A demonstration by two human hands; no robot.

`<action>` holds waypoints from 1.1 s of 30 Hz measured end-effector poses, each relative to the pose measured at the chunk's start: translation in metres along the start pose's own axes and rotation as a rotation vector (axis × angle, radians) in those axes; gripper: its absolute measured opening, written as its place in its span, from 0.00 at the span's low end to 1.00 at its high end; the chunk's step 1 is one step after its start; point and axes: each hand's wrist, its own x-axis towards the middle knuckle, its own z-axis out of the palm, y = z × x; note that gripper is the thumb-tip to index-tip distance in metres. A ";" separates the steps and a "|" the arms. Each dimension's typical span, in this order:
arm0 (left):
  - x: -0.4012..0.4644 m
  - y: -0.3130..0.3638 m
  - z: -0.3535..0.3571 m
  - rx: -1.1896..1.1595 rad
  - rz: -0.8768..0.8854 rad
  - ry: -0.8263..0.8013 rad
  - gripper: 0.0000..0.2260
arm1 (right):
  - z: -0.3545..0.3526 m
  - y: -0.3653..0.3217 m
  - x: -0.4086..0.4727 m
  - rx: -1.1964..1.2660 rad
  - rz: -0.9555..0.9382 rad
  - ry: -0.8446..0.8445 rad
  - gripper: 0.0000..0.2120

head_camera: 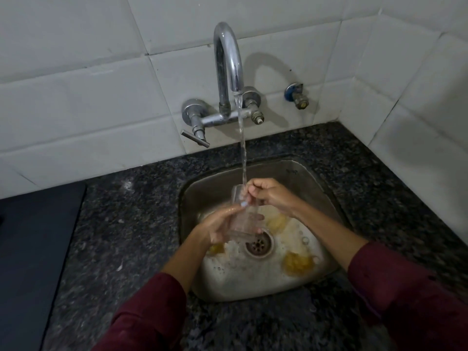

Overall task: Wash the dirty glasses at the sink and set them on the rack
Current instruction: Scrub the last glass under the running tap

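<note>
The sink is set in the counter before me, and the tap stands on the wall behind it. Over the sink, my left hand is around the glass from the left, and my right hand is at its rim, under the water stream. The drain lies below the glass. A small valve is on the wall, right of the tap.

One clear glass, two hands, left and right, one tap, one sink, one drain, three yellow scraps.
</note>
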 end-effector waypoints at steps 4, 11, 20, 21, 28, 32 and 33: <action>-0.001 0.005 0.016 0.193 0.173 0.221 0.21 | -0.001 -0.007 -0.003 -0.100 -0.071 -0.006 0.15; 0.000 -0.008 0.034 0.954 0.337 0.666 0.27 | 0.022 -0.015 -0.004 -0.381 0.040 0.206 0.10; -0.009 0.014 0.016 0.340 0.291 0.108 0.24 | 0.010 -0.024 -0.021 -0.119 -0.127 0.165 0.13; -0.009 0.015 0.017 0.313 0.277 0.082 0.22 | 0.010 -0.024 -0.022 -0.119 -0.134 0.157 0.14; -0.008 0.010 0.038 0.853 0.312 0.525 0.27 | 0.020 -0.028 -0.018 -0.349 0.046 0.268 0.11; -0.006 -0.004 0.045 1.169 0.360 0.670 0.27 | 0.033 -0.027 -0.003 -0.390 0.223 0.325 0.07; -0.006 -0.005 0.044 1.173 0.376 0.650 0.28 | 0.034 -0.025 -0.002 -0.371 0.229 0.345 0.07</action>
